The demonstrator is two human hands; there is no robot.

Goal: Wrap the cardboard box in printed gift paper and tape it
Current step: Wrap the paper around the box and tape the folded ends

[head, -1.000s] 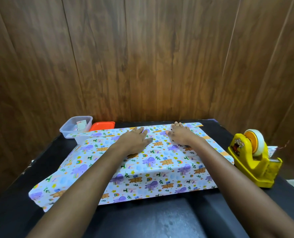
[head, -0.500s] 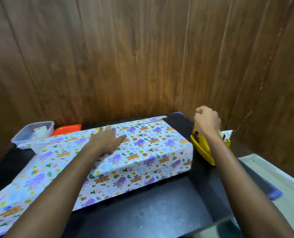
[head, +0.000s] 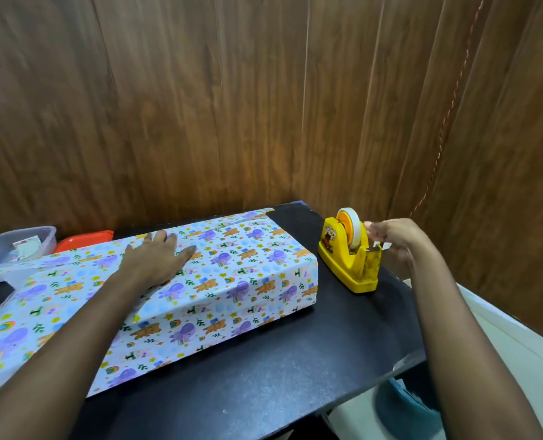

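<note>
Head cam — fwd/down over black table point(head: 264, 385), close, wood wall point(head: 264, 106) behind

Cartoon-animal gift paper point(head: 232, 271) on a black table point(head: 264, 376); yellow tape dispenser point(head: 348, 265), orange lid point(head: 84, 242).

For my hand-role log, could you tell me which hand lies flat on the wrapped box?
The left hand, fingers spread flat on the gift paper; the right hand instead pinches the tape end at the yellow dispenser.
</note>
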